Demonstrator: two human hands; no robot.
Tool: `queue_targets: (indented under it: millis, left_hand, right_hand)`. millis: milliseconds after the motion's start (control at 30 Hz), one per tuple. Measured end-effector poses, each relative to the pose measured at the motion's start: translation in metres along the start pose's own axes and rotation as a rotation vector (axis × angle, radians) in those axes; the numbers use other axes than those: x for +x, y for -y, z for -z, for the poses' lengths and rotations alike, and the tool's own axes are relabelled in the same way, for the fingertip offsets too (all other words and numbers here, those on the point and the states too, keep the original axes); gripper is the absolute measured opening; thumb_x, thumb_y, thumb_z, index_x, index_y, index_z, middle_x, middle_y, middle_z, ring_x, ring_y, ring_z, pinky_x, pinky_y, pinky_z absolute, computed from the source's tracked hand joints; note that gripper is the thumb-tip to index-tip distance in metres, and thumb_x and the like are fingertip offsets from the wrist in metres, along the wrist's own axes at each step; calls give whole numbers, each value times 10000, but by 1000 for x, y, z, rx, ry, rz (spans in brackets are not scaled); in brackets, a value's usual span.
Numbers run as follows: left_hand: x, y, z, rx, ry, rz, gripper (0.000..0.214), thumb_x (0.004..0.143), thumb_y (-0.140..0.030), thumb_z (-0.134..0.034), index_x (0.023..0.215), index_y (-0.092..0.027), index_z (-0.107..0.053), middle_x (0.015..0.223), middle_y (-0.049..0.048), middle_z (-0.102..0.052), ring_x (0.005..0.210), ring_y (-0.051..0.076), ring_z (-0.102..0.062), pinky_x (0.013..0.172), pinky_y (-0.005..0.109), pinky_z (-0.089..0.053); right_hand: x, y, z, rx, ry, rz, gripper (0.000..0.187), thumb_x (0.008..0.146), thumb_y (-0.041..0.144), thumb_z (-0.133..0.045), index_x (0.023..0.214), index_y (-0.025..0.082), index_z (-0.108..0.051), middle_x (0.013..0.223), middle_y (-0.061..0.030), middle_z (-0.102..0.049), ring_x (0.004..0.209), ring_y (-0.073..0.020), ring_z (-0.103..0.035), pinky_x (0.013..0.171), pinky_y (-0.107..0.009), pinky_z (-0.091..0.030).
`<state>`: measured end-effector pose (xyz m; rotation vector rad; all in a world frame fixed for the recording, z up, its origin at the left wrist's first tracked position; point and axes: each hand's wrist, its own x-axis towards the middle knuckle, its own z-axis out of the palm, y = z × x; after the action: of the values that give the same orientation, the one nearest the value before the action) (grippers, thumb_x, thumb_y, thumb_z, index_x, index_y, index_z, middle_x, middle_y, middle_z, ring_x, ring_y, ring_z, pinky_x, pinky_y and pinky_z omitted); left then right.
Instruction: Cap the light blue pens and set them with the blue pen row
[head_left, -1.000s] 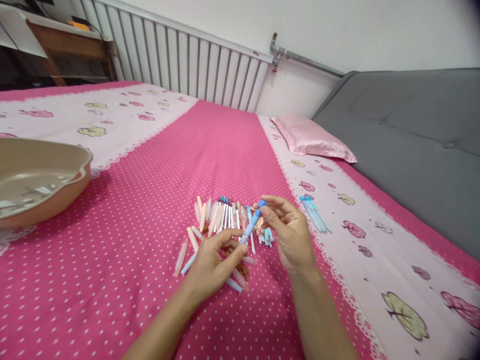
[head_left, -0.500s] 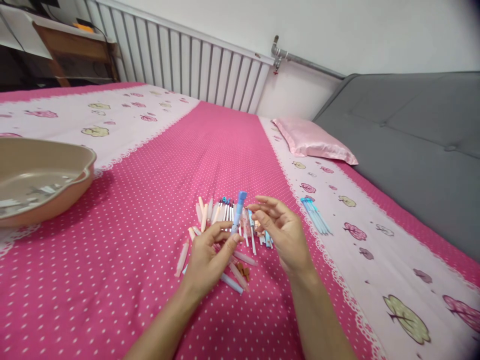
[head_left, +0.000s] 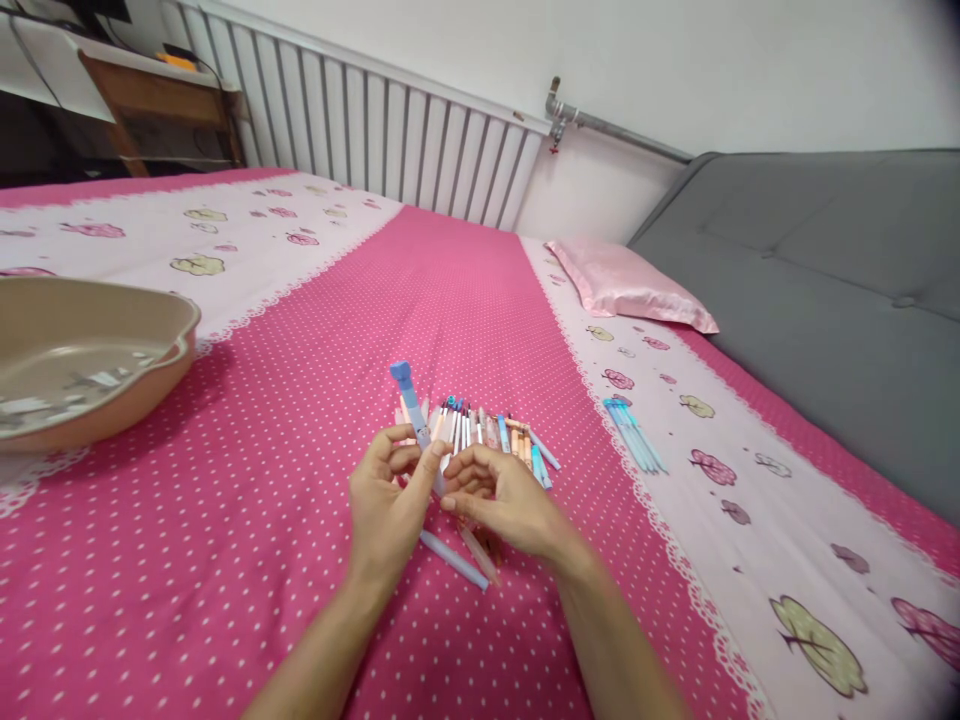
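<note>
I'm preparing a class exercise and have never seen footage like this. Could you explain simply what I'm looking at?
There is no machine: a person works bare-handed, wearing a camera on their head that looks forward and down. The left hand holds a blue pen, capped end up. The right hand is at its lower end; whether it grips is unclear. Loose pens lie beyond and beneath on a pink dotted bedspread. A bundle of light blue pens lies apart at right, a basin stands at left, and a pink pillow lies farther back.

Counted from view centre: one raised pen [head_left: 409, 402] at eight o'clock, one basin [head_left: 161, 388] at nine, one radiator [head_left: 375, 128] at eleven, one pillow [head_left: 630, 282] at two, other pens [head_left: 504, 434] uncountable.
</note>
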<state>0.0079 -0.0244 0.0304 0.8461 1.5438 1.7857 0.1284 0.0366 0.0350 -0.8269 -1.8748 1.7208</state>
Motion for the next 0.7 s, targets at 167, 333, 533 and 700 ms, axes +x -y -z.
queue_targets:
  millis: [167, 333, 533, 700]
  left_hand:
    - [0, -1, 0, -4, -9, 22, 402, 734, -437, -663, 974, -173, -478, 741, 17, -677, 512, 101, -580, 485, 188, -436]
    - [1, -1, 0, -29, 33, 11, 424, 726, -443, -677, 988, -177, -476, 772, 31, -678, 689, 151, -644, 559, 205, -473]
    - [4, 5, 2, 10, 112, -41, 533, 728, -414, -692, 1169, -207, -474, 1073, 88, -639, 893, 187, -628, 617, 224, -485]
    - [7, 5, 1, 37, 96, -61, 551, 710, -400, -710, 1172, -193, -493, 1108, 89, -618, 902, 173, -605, 670, 238, -483]
  right_hand:
    - [3, 1, -3, 28, -29, 50, 234, 703, 358, -742, 785, 179, -617, 739, -2, -629, 673, -141, -590, 620, -256, -457]
    - [5, -1, -3, 16, -65, 61, 206, 702, 348, -726, 762, 175, -631, 709, 1, -638, 632, -139, -588, 599, -253, -445]
    - [11, -7, 2, 62, -141, 107, 256, 721, 404, -694, 795, 163, -646, 749, -18, -649, 661, -145, -588, 636, -261, -450]
    - [13, -3, 26, 55, -338, 121, 248, 669, 366, -726, 776, 160, -639, 708, -7, -634, 626, -131, -570, 619, -244, -445]
